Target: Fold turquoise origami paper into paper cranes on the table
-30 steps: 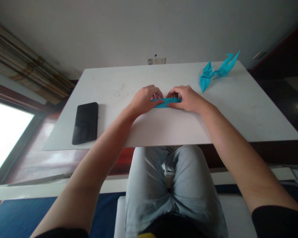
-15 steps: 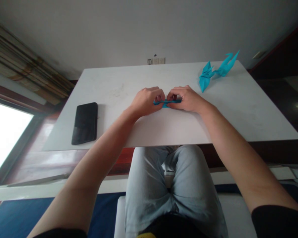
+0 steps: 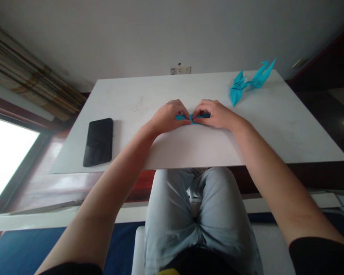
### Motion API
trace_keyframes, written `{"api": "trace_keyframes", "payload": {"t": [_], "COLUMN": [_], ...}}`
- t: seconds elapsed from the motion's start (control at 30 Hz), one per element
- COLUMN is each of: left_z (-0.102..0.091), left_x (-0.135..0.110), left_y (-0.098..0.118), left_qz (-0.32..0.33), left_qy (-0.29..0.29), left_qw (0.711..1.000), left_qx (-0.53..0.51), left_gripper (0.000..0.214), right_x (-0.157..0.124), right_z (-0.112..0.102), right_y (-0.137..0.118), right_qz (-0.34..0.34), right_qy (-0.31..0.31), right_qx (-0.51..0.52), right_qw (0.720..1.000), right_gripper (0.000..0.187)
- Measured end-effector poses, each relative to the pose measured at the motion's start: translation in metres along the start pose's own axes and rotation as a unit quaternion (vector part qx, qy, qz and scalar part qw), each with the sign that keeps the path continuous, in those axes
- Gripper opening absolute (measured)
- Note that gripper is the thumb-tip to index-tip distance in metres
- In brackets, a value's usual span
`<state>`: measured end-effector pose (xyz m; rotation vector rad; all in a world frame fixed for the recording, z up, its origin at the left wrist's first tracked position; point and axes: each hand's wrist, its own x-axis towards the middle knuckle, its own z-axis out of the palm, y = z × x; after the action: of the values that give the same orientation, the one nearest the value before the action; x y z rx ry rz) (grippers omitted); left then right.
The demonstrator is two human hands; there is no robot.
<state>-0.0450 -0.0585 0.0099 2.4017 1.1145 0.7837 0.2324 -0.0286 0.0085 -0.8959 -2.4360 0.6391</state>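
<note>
A narrow folded strip of blue paper point(image 3: 192, 117) lies near the middle of the white table point(image 3: 172, 147). My left hand point(image 3: 168, 115) has its fingers curled down onto the strip's left end, pinching it. Over the right end my right hand point(image 3: 213, 113) is curled the same way, pinching the paper. The fingertips of both hands almost meet over the middle, so most of the strip is hidden.
Two finished blue paper cranes point(image 3: 248, 82) stand at the table's far right corner. A black phone point(image 3: 99, 141) lies flat near the left edge. Wall sockets point(image 3: 180, 70) sit behind the far edge. My legs in light jeans point(image 3: 197, 214) are under the near edge.
Both hands have closed in toward each other over the blue paper. Less of the strip shows than a second ago. The cranes and the phone have not moved.
</note>
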Motion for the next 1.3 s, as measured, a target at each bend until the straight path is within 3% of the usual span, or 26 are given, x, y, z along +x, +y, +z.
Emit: {"api": "trace_keyframes", "payload": {"t": [0.13, 0.43, 0.57, 0.67, 0.77, 0.9, 1.1, 1.2, 1.3], "left_z": [0.001, 0.005, 0.004, 0.003, 0.002, 0.001, 0.002, 0.004, 0.008], "left_x": [0.0, 0.001, 0.0, 0.001, 0.002, 0.003, 0.002, 0.005, 0.01], "left_y": [-0.007, -0.01, -0.007, -0.006, -0.006, -0.004, 0.003, 0.003, 0.002], "left_qz": [-0.068, -0.101, -0.107, -0.11, -0.104, -0.108, -0.12, -0.12, -0.115], "left_qy": [0.018, 0.013, 0.024, 0.009, 0.003, 0.016, 0.071, 0.101, 0.139], "left_qw": [0.997, 0.993, 0.99, 0.992, 0.994, 0.993, 0.984, 0.976, 0.965], "left_qx": [0.025, -0.056, -0.089, -0.069, -0.045, -0.038, -0.108, -0.148, -0.188], "left_gripper": [0.044, 0.051, 0.053, 0.04, 0.031, 0.027, 0.034, 0.035, 0.04], "right_x": [0.0, 0.0, -0.001, -0.002, -0.001, -0.001, 0.001, 0.005, 0.01], "right_z": [0.002, 0.006, 0.006, 0.007, 0.008, 0.013, 0.023, 0.026, 0.028], "right_y": [0.002, -0.005, -0.008, -0.009, -0.007, 0.003, 0.018, 0.022, 0.019], "right_qz": [0.018, 0.069, 0.066, 0.063, 0.069, 0.077, 0.104, 0.127, 0.153], "right_qy": [0.024, 0.074, 0.067, 0.06, 0.064, 0.096, 0.208, 0.237, 0.264], "right_qx": [-0.055, -0.129, -0.129, -0.131, -0.135, -0.15, -0.155, -0.085, 0.065], "right_qw": [0.998, 0.986, 0.987, 0.988, 0.986, 0.981, 0.96, 0.959, 0.95], "right_gripper": [0.044, 0.065, 0.056, 0.044, 0.043, 0.064, 0.093, 0.107, 0.114]}}
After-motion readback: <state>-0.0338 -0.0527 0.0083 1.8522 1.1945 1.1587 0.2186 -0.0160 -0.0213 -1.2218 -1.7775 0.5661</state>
